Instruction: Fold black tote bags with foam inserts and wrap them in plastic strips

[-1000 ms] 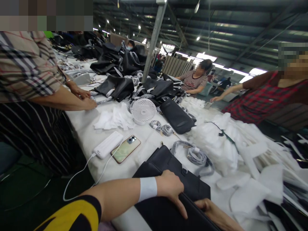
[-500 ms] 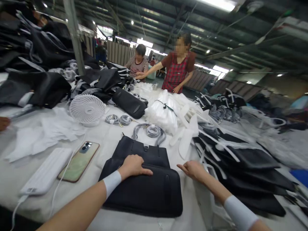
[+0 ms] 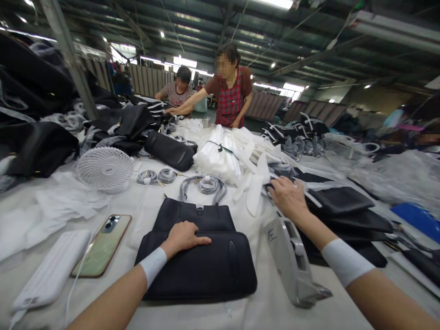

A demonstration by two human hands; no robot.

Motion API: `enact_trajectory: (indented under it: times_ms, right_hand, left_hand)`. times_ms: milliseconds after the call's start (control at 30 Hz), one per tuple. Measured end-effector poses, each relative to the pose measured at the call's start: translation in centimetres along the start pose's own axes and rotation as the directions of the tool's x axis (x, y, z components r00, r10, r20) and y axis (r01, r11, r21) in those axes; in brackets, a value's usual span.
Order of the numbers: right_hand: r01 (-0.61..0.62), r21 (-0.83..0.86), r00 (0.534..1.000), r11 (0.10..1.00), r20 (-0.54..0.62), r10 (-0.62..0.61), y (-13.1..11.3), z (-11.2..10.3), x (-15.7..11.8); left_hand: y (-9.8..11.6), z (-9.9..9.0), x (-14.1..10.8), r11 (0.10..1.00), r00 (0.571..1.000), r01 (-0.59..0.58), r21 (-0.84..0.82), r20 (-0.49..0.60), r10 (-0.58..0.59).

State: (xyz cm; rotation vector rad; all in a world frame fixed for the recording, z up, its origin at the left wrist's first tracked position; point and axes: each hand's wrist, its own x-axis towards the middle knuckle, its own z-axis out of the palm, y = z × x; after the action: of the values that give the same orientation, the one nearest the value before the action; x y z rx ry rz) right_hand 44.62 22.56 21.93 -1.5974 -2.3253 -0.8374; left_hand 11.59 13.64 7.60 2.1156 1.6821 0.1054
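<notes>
A black bag (image 3: 202,270) lies flat in front of me, its wrapped grey handle (image 3: 220,191) and a coiled strap (image 3: 208,184) beyond its top edge. My left hand (image 3: 184,237) rests on the bag, fingers spread and holding nothing. To the right, my right hand (image 3: 287,197) reaches onto the stack of black bag pieces (image 3: 343,204), its fingertips at the stack's near left edge; whether they grip a piece is not clear. Below that hand a grey tool marked with a character (image 3: 292,261) lies on the cloth.
At left are a phone (image 3: 103,245), a white power strip (image 3: 53,270) with a cable, and a white fan (image 3: 105,169). Ahead lie a black pouch (image 3: 169,150), coiled straps (image 3: 167,176) and a plastic-wrapped white bundle (image 3: 218,156). Two people work across the table.
My right hand has moved forward onto the black stack, exposing the grey tool. The view has turned right. My left hand stays on the bag.
</notes>
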Motion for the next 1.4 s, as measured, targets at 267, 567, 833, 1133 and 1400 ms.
enact_trajectory:
  times_ms: [267, 567, 833, 1133, 1400]
  right_hand:
    - [-0.209, 0.754, 0.942, 0.623, 0.327, -0.080, -19.1, -0.1, -5.1]
    - [-0.018, 0.597, 0.933, 0.802, 0.298, -0.201, -24.5, 4.4, -8.4]
    - [-0.045, 0.601, 0.940, 0.798, 0.296, -0.170, -24.8, 4.1, -8.4]
    - [-0.037, 0.563, 0.952, 0.826, 0.272, -0.143, -24.8, 4.6, -8.4]
    - [-0.043, 0.556, 0.947, 0.830, 0.286, -0.143, -24.9, 4.9, -8.1]
  left_hand:
    - [0.0, -0.1, -0.2, 0.999, 1.000, -0.022, 0.030, 0.010, 0.022]
    - [-0.6, 0.8, 0.1, 0.999, 0.999, 0.009, 0.036, -0.041, -0.007]
    - [-0.9, 1.5, 0.0, 0.985, 0.956, 0.055, -0.161, -0.275, -0.098]
    - [-2.3, 1.7, -8.5, 0.860, 0.598, -0.145, -0.490, -0.735, -0.318]
    - [-9.3, 8.3, -17.9, -0.234, 0.424, -0.269, -0.935, 0.103, -0.900]
